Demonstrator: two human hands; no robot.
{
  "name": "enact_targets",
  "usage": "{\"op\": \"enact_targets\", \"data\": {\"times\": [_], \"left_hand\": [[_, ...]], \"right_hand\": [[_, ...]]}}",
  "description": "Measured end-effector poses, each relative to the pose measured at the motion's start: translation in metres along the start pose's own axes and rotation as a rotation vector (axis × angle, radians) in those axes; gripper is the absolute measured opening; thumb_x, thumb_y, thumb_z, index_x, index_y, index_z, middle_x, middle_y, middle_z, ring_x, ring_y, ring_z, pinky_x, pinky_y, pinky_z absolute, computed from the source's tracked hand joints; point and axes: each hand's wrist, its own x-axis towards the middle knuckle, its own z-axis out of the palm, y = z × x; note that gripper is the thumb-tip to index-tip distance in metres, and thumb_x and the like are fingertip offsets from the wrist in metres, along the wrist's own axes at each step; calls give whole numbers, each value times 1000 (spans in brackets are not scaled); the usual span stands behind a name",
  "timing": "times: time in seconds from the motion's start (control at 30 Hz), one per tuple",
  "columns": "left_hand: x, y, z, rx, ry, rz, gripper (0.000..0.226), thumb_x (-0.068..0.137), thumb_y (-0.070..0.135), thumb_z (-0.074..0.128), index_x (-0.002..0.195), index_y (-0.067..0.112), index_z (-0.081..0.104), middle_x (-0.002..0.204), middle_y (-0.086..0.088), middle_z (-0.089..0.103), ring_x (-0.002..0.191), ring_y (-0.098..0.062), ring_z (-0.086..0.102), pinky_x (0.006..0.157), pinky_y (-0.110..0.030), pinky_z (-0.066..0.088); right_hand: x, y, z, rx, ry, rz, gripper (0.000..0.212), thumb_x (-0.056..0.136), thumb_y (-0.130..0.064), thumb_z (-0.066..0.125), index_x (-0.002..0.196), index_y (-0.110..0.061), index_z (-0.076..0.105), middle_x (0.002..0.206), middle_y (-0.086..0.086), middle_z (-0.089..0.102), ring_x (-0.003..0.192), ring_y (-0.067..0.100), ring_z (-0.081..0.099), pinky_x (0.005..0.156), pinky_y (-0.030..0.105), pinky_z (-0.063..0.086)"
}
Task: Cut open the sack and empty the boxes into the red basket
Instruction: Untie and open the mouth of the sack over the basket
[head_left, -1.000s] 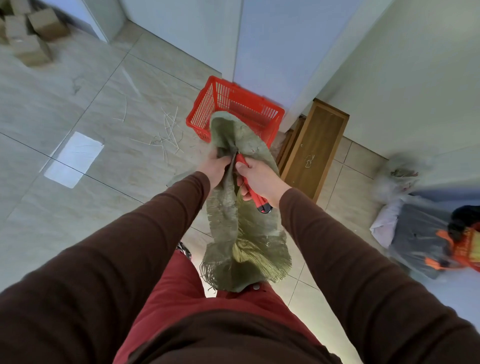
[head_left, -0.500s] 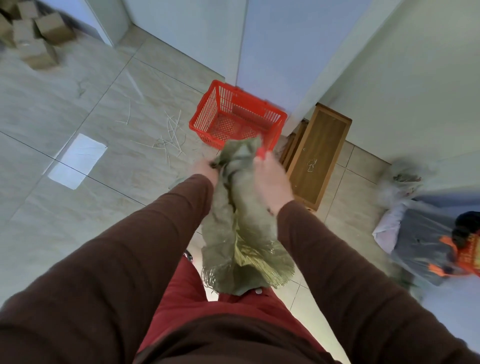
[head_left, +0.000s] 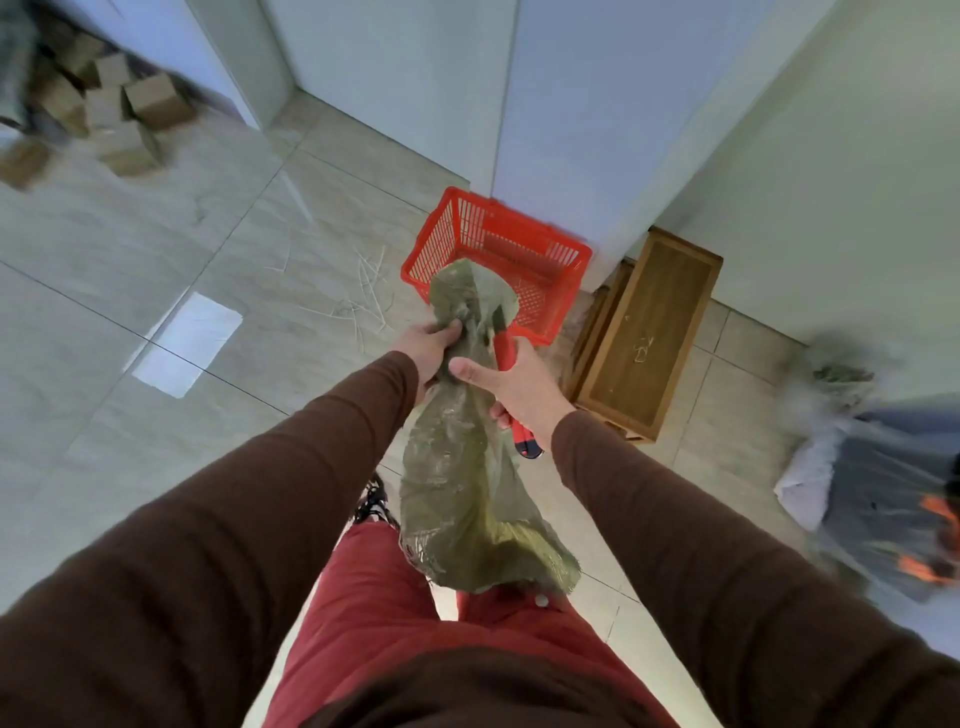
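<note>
We see the green woven sack (head_left: 467, 478) held up in front of the person, its long axis running from the frayed open end near the red trousers (head_left: 395, 613) up and away toward the red basket (head_left: 540, 260), so that its bunched far end points at the basket and overlaps the basket's near rim in our view. The sack hangs limp and looks flattened. The left hand (head_left: 428, 345) grips the gathered upper part of the sack, fingers curled into the cloth. The right hand (head_left: 511, 384) is clamped on a red-handled cutter (head_left: 511, 395), whose handle runs roughly along the sack's right edge with its dark butt end sticking out below the palm; the thumb lies against the sack. We cannot tell whether the cutter's tip touches the cloth. The basket stands on the tiled floor (head_left: 156, 249) against a wall corner, and what we see of its inside shows only mesh. Just to its right a wooden cabinet (head_left: 644, 332) lies on the floor. Pale strips (head_left: 363, 296) are scattered on the tiles left of the basket, a heap of cardboard boxes (head_left: 119, 114) sits well apart at far left, and a blurred bundle of bags (head_left: 878, 483) lies at right.
</note>
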Motion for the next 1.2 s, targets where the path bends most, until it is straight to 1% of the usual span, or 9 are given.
{"op": "enact_targets", "data": {"times": [0.13,0.27,0.37,0.5,0.7,0.9,1.0,1.07,1.2], "left_hand": [[-5,3,-15,-67,-59,14,36,103,20,55,131,-1,59,122,-20,67,87,-24,68,84,-39,59],[-7,-13,-38,-214,-119,0,50,98,3,47,146,16,44,130,-12,62,94,-25,66,81,-37,58],[-3,-44,-50,360,171,27,60,95,-15,38,149,10,42,146,-23,47,97,-30,63,85,-41,56],[-6,-60,-14,1126,-21,197,71,87,14,69,151,11,40,157,-17,34,139,-34,43,117,-38,36],[12,-17,11,604,182,126,33,91,19,68,119,3,68,117,-19,72,108,-32,69,84,-32,51],[14,34,-16,159,186,107,22,95,31,67,108,14,65,111,-21,71,86,-33,70,73,-49,61],[9,59,-5,-14,167,154,13,96,28,65,97,15,66,103,-18,71,79,-30,70,58,-41,61],[0,72,9,-85,117,163,14,96,29,65,97,16,67,95,-12,72,77,-26,71,51,-33,59],[-19,93,23,-124,-2,202,37,97,27,64,126,5,65,102,-12,74,96,-30,72,74,-35,61]], "right_hand": [[10,7,-5,-32,122,2,15,91,-18,78,103,-18,69,68,5,66,42,13,53,45,27,44],[21,-7,-35,275,248,62,16,100,-3,62,115,-8,64,77,12,67,38,11,57,35,22,37],[26,-20,-46,249,231,40,17,103,-5,60,117,-11,67,100,16,75,50,18,62,38,25,37],[18,-33,-32,134,81,14,14,101,-12,67,113,-5,69,93,15,69,60,22,59,54,32,44],[5,-46,-31,92,-39,-131,10,98,-14,72,107,-10,71,63,4,49,40,5,41,40,20,29],[-21,5,-77,37,42,-142,109,63,-70,81,156,-26,45,137,13,68,54,0,50,54,19,42],[-31,19,-65,65,-87,-145,136,55,-81,82,166,-34,20,162,6,45,115,16,63,102,40,51],[-29,3,-47,64,-114,-207,127,62,-66,89,165,-39,20,165,-4,41,142,13,49,120,43,38],[-10,-57,-30,110,130,-409,39,86,-19,83,119,-33,68,105,-14,77,93,-6,72,93,35,60]]}}
